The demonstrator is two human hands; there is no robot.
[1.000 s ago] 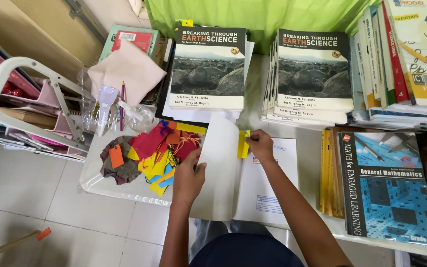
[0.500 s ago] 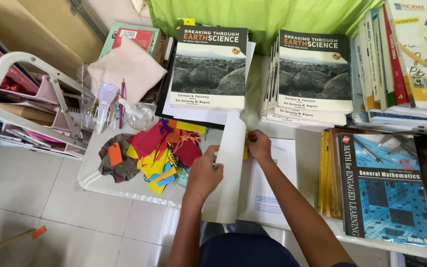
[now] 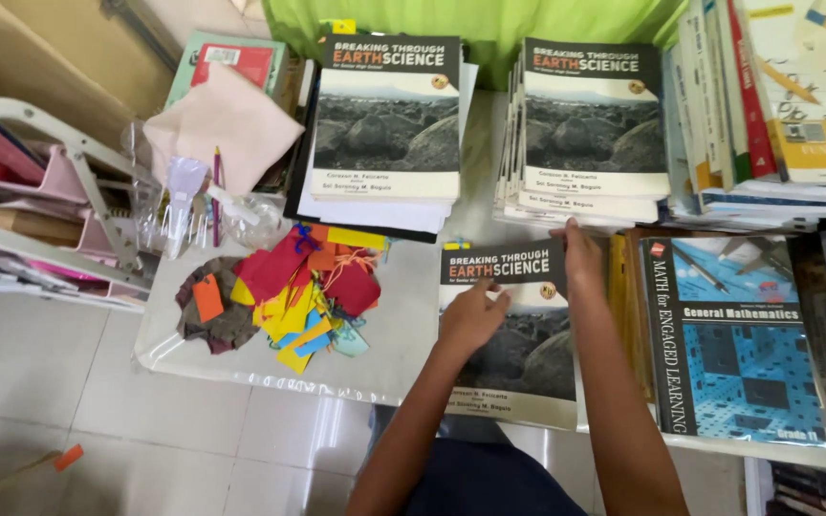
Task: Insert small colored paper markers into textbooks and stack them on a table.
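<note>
Book: the closed science book (image 3: 518, 334) lies flat under both hands.
Left hand (image 3: 470, 313): fingers loosely curled, resting on cover.
Right hand (image 3: 580, 256): fingers together, at top right corner.

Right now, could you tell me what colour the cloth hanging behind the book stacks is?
The cloth is bright green, and it shows best at the top of the head view.

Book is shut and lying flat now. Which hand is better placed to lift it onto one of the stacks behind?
Probably the right hand: it rests at the science book's top right corner, just below the right stack. The left hand lies flat mid-cover, a poorer grip.
</note>
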